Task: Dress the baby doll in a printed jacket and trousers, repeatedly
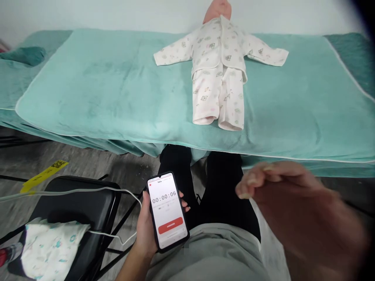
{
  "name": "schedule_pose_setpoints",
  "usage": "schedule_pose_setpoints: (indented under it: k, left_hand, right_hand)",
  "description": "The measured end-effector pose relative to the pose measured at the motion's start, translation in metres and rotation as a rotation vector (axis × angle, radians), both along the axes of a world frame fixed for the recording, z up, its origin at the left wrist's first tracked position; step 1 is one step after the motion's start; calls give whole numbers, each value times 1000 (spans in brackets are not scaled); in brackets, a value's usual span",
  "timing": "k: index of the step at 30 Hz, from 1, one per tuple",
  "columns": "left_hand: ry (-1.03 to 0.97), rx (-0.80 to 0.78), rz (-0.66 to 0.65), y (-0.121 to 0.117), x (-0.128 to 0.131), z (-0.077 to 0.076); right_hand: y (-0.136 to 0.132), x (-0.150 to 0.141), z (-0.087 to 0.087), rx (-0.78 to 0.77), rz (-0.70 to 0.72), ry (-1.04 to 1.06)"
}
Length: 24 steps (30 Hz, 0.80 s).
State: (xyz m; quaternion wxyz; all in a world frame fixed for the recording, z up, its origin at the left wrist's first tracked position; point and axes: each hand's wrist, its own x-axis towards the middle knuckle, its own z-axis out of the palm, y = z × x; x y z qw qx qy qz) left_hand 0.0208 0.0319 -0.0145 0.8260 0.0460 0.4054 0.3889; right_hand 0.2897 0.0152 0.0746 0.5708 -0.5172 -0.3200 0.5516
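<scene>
My left hand (145, 228) grips a smartphone (168, 210) low in the middle of the view; its screen reads 00:00:06 above a red button. My right hand (293, 207) hovers to the right of the phone, blurred by motion, with its fingers curled loosely and nothing seen in them. Ahead, a baby doll (218, 9) in a white printed jacket and trousers (218, 74) lies on its back on a teal blanket (102, 86) that covers a bed. Both hands are well short of the doll.
A black chair (84, 203) stands at the lower left with a folded white printed cloth (49, 244) on it and a white cable (73, 191) running across to the phone. Yellow tape (43, 175) lies on the grey floor. A teal pillow (25, 54) sits far left.
</scene>
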Motion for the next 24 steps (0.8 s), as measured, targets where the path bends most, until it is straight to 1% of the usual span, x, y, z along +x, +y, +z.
schedule_pose_setpoints:
  k: [2, 3, 7, 10, 14, 19, 21, 24]
  left_hand:
    - [5, 2, 12, 0, -1, 1]
    - [10, -1, 14, 0, -1, 0]
    - [29, -23, 12, 1, -5, -2]
    - [64, -25, 20, 4, -7, -2]
    - [82, -23, -15, 8, -12, -2]
    - [87, -30, -11, 9, -21, -4]
    - [95, -34, -21, 9, -24, -4]
    - [105, -38, -17, 9, -25, -3]
  right_hand:
    - [8, -14, -18, 19, -7, 106]
    - [7, -21, -29, -5, -13, 155]
    - [-9, -42, -75, -196, -16, 312]
    - [-19, -56, -99, -283, 47, 372]
    - [-23, -74, -121, -344, 146, 391]
    - [-27, -97, -149, -425, 192, 417]
    - [-30, -104, -156, -444, 203, 409]
    - [-32, -109, -159, -431, 213, 346]
